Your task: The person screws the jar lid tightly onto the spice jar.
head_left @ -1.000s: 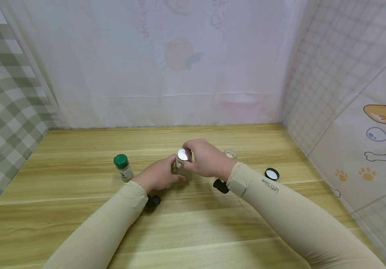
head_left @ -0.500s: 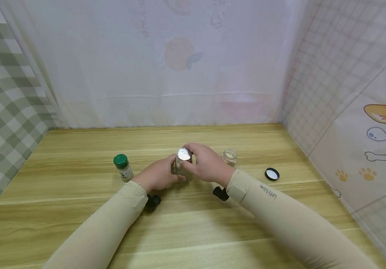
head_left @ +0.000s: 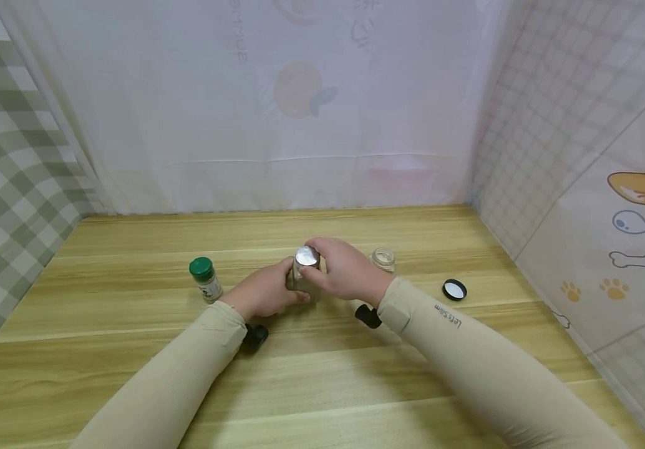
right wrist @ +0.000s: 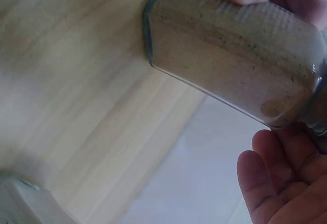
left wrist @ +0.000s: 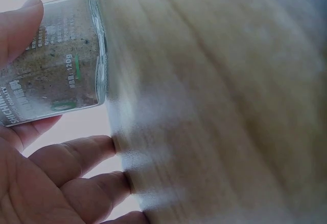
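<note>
A glass spice jar (head_left: 307, 280) of brown powder stands upright between my hands, its round silver top (head_left: 307, 256) facing up. My left hand (head_left: 266, 290) grips the jar's body from the left; in the left wrist view its thumb lies on the printed glass and the lower fingertips are at the tabletop. With thumb and fingers round the rim, my right hand (head_left: 350, 271) holds the top. The right wrist view shows the jar's glass side (right wrist: 230, 55) and the right fingers (right wrist: 271, 178) curved near its neck.
To the left stands a green-capped shaker jar (head_left: 206, 279). An uncapped glass jar (head_left: 383, 259) is behind my right wrist, and a black lid (head_left: 455, 290) lies farther right. Dark wrist devices (head_left: 255, 337) sit under both wrists. Fabric walls border the wooden table (head_left: 322, 386).
My right hand has turned slightly on the jar's top, its wrist and forearm shifting toward me, so more of the uncapped jar shows. My left hand and the held jar stay in place.
</note>
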Motion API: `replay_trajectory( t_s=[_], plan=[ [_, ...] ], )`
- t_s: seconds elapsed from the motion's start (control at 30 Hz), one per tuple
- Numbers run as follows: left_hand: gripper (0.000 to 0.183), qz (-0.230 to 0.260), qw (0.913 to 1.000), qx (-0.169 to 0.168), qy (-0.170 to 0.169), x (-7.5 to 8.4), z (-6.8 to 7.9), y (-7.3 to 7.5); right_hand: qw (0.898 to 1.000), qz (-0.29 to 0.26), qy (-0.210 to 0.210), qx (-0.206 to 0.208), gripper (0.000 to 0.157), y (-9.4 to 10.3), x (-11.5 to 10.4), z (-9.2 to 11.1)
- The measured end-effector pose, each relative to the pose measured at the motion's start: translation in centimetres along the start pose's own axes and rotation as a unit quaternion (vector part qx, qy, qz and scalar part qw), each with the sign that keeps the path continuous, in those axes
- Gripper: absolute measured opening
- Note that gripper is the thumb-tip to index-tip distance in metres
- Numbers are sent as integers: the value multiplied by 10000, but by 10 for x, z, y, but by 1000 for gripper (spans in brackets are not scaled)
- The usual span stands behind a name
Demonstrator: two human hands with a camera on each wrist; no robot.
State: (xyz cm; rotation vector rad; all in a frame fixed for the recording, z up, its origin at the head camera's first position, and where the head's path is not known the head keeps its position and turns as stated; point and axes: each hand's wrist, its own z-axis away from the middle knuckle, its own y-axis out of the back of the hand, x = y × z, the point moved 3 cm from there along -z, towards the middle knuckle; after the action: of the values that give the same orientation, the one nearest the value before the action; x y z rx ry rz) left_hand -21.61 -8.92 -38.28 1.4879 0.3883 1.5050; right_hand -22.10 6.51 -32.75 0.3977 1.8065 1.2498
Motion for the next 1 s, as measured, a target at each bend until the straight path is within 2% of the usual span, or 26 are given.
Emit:
replay_trajectory(
  t_s=[0.3,0.67,1.0],
  plan=[
    [63,-110,9999,63,-13,1,0,0,9997,-202,21,134,20,0,1,3],
    [60,-98,9999,62,35,1,0,-1,9979,-569,111,280,20,-4,6,7],
    [59,-124,9999,53,-5,1,1,0,9981,-508,62,358,24,-3,6,7]
  ],
)
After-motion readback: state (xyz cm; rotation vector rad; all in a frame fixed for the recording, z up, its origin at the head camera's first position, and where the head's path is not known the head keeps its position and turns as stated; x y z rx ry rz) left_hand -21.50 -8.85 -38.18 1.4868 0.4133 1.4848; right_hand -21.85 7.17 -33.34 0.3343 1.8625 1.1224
